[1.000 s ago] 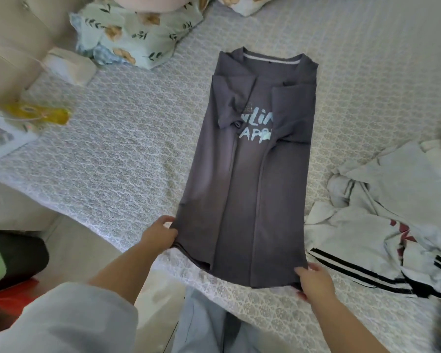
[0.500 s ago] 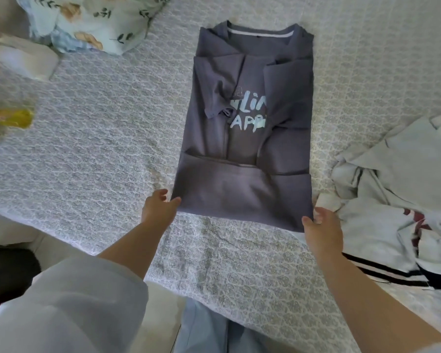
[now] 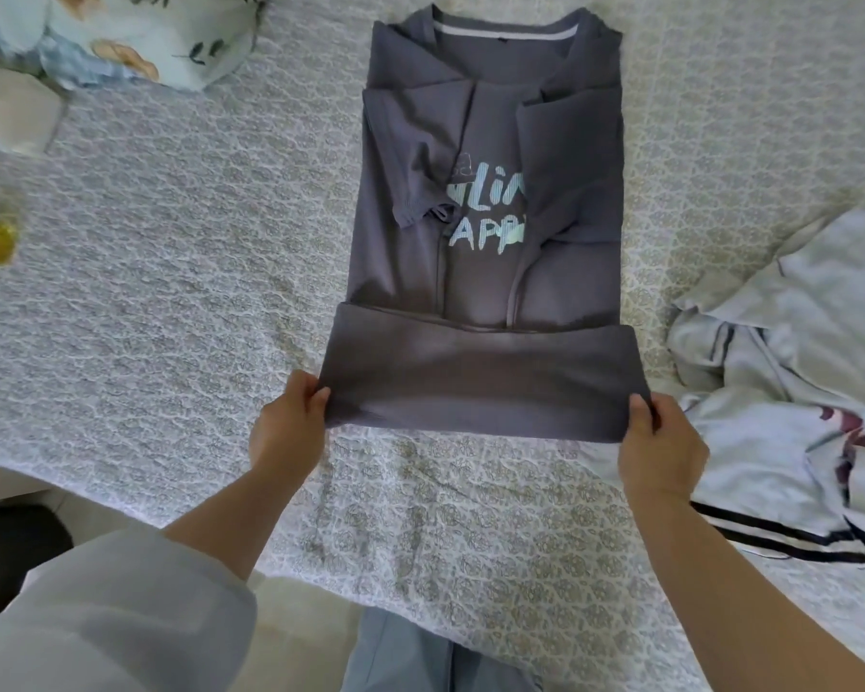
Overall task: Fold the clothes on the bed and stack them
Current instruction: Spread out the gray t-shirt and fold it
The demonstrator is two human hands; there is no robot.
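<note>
Gripping grey T-shirt [image 3: 490, 292] printed "LIN / APP".

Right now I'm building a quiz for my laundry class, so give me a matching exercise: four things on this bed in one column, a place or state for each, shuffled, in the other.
Things:
1. grey T-shirt
2. white clothes
3. floral pillow
4. left hand

Places or states:
A. crumpled heap at the right
B. top left corner
C. pinching a folded fabric corner
D. sleeves folded in, bottom turned up

Pairs: 1-D, 2-A, 3-B, 4-C
</note>
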